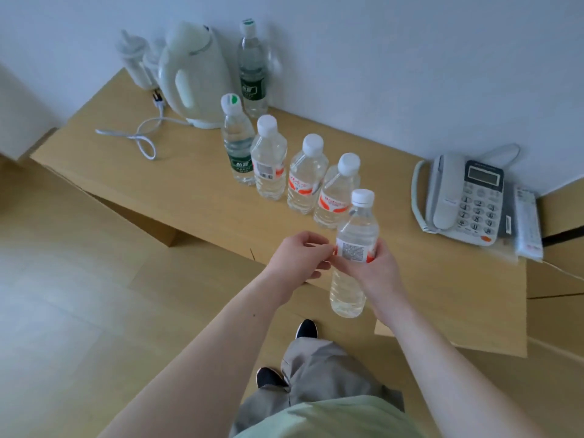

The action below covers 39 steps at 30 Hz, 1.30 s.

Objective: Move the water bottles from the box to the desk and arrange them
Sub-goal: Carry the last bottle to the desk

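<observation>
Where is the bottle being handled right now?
In the head view, the held bottle is low centre-right, gripped by the right hand, just in front of the row's nearest red-labelled bottle.

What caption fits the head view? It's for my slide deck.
Right hand holds a water bottle above the desk, left hand alongside.
</observation>
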Each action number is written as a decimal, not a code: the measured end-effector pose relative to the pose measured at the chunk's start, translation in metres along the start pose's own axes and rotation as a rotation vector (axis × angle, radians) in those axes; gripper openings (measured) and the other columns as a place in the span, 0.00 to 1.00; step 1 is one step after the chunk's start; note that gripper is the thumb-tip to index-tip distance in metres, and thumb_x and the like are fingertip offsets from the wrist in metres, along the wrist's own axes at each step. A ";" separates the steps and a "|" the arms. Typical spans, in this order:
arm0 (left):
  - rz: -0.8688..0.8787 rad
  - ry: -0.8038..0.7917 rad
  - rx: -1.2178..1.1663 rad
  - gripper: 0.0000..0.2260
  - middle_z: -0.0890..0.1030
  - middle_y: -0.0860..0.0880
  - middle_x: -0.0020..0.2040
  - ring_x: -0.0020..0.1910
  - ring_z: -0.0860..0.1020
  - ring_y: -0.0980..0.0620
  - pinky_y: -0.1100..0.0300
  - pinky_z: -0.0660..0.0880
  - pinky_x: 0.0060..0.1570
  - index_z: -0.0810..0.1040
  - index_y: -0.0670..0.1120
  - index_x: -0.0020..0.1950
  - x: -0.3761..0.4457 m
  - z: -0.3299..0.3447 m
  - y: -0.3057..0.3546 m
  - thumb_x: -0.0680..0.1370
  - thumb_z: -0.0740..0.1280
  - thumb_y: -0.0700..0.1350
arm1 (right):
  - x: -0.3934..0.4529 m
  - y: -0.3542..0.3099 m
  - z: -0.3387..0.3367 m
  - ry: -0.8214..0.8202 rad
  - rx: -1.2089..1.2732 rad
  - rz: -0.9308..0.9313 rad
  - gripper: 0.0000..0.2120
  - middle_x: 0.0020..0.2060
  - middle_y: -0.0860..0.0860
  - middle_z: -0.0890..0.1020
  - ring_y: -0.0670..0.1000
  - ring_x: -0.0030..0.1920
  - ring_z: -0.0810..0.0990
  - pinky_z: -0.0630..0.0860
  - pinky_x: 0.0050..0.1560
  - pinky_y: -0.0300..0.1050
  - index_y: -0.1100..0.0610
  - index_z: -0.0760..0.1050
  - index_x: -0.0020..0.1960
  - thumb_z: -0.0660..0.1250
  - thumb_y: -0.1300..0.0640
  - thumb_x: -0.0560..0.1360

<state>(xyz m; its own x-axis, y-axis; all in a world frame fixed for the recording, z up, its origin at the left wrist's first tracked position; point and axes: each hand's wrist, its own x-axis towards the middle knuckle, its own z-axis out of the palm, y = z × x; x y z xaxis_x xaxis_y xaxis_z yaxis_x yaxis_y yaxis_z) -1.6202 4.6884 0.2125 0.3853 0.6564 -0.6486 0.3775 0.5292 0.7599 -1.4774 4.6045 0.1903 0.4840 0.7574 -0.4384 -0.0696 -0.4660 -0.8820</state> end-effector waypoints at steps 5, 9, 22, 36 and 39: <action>0.074 0.030 0.102 0.09 0.87 0.54 0.44 0.46 0.85 0.55 0.51 0.83 0.54 0.81 0.54 0.53 0.012 -0.006 0.019 0.74 0.71 0.52 | 0.023 -0.005 -0.008 0.126 -0.001 -0.075 0.27 0.44 0.35 0.83 0.38 0.44 0.83 0.76 0.38 0.31 0.43 0.73 0.55 0.84 0.55 0.63; 0.135 0.078 0.150 0.10 0.86 0.55 0.42 0.49 0.85 0.49 0.44 0.81 0.56 0.81 0.57 0.52 0.015 -0.016 0.028 0.71 0.70 0.55 | 0.037 -0.011 -0.013 0.188 -0.037 -0.121 0.28 0.44 0.36 0.82 0.34 0.44 0.81 0.75 0.42 0.35 0.40 0.71 0.53 0.84 0.55 0.62; 0.306 -0.007 0.209 0.08 0.85 0.53 0.42 0.48 0.84 0.47 0.43 0.79 0.57 0.82 0.59 0.48 0.026 -0.049 0.063 0.70 0.71 0.55 | 0.058 -0.017 0.004 0.292 -0.098 -0.109 0.30 0.47 0.42 0.83 0.37 0.44 0.81 0.74 0.42 0.37 0.49 0.73 0.59 0.84 0.56 0.62; 0.487 -0.098 0.291 0.06 0.84 0.56 0.43 0.44 0.82 0.57 0.73 0.74 0.38 0.80 0.59 0.51 0.039 -0.086 0.102 0.75 0.71 0.49 | 0.031 -0.071 0.002 0.323 -0.054 -0.165 0.40 0.60 0.35 0.76 0.29 0.61 0.72 0.69 0.58 0.34 0.40 0.70 0.67 0.85 0.52 0.61; 0.514 -0.122 0.275 0.06 0.84 0.57 0.43 0.45 0.82 0.57 0.68 0.76 0.43 0.81 0.58 0.52 0.039 -0.096 0.111 0.76 0.71 0.49 | 0.022 -0.099 0.000 0.348 -0.118 -0.249 0.41 0.62 0.34 0.75 0.26 0.63 0.69 0.66 0.61 0.35 0.37 0.68 0.68 0.84 0.50 0.61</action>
<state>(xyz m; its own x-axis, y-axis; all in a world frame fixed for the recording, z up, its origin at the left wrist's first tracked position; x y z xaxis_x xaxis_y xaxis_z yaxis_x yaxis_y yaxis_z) -1.6441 4.8237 0.2757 0.6639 0.7167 -0.2135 0.3153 -0.0094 0.9489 -1.4598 4.6675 0.2679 0.7397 0.6634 -0.1130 0.1765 -0.3533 -0.9187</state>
